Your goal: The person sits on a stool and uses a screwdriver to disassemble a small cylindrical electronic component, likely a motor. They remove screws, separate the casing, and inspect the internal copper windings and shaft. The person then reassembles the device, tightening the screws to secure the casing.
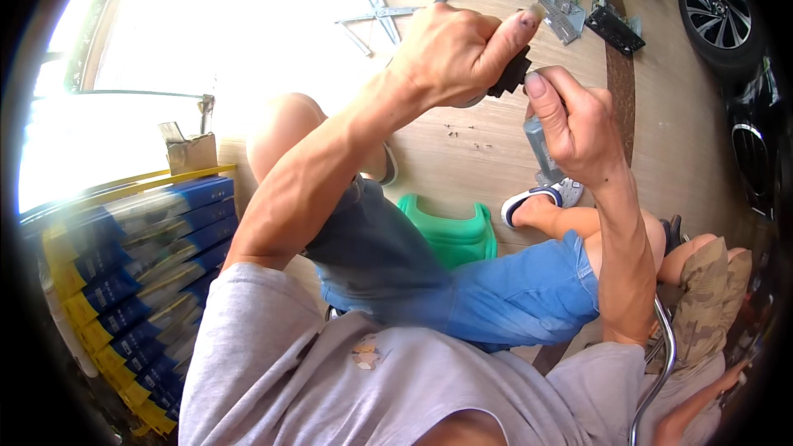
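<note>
Out in front of me my left hand [454, 54] is closed around a small black part [514, 73], its thumb stretched along the top. Most of that part is hidden by the fingers. Just to the right, my right hand [576, 121] is closed on a tool with a translucent grey-blue handle [538, 149], which sticks out below the fist. The fingertips of the right hand are close beside the black part. Whether the tool's tip touches the part is hidden. Several small screws [462, 134] lie on the floor below.
A green plastic stool [450, 231] stands between my legs. Metal linkage arms [378, 10] and electronic modules [615, 23] lie on the floor ahead. Stacked blue and yellow boxes [157, 281] are at left. A car wheel [717, 4] is far right; another person [710, 289] sits at right.
</note>
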Available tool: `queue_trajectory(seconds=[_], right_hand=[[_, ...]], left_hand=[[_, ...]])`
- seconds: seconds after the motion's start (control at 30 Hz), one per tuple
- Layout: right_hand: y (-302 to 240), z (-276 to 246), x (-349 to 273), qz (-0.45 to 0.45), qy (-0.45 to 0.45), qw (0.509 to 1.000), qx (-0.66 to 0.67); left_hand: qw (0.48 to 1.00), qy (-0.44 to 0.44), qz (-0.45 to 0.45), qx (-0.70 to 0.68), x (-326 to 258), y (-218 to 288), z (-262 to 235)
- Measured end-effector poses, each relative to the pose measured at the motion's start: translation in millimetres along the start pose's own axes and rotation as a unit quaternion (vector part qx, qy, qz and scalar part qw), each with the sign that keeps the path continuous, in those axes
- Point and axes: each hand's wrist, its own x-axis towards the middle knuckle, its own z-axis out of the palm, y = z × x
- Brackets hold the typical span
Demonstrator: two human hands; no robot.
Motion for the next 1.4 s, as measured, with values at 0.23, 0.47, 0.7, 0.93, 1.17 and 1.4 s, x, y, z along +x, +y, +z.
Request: queue_trajectory(seconds=[0.23,0.47,0.7,0.93,1.17,1.4], right_hand=[[-5,-2,-4,0.149,-0.036,0.975,0.16],[-7,-29,14,0.232,-0.084,0.951,0.187],[29,-78,1,0.274,0.02,0.928,0.25],[11,-75,17,0.175,0.373,0.869,0.274],[2,-76,25,0.133,0.389,0.876,0.251],[2,-67,27,0.14,0.38,0.883,0.238]], left_hand=[[0.999,0.027,0.032,-0.001,1,1,1],[0.998,0.003,-0.066,0.016,13,2,6],[0.966,0.144,-0.176,-0.119,21,1,6],[0.97,0.096,-0.2,-0.099,18,15,22],[0.967,0.116,-0.203,-0.106,26,22,36],[0.97,0.093,-0.191,-0.114,29,27,41]])
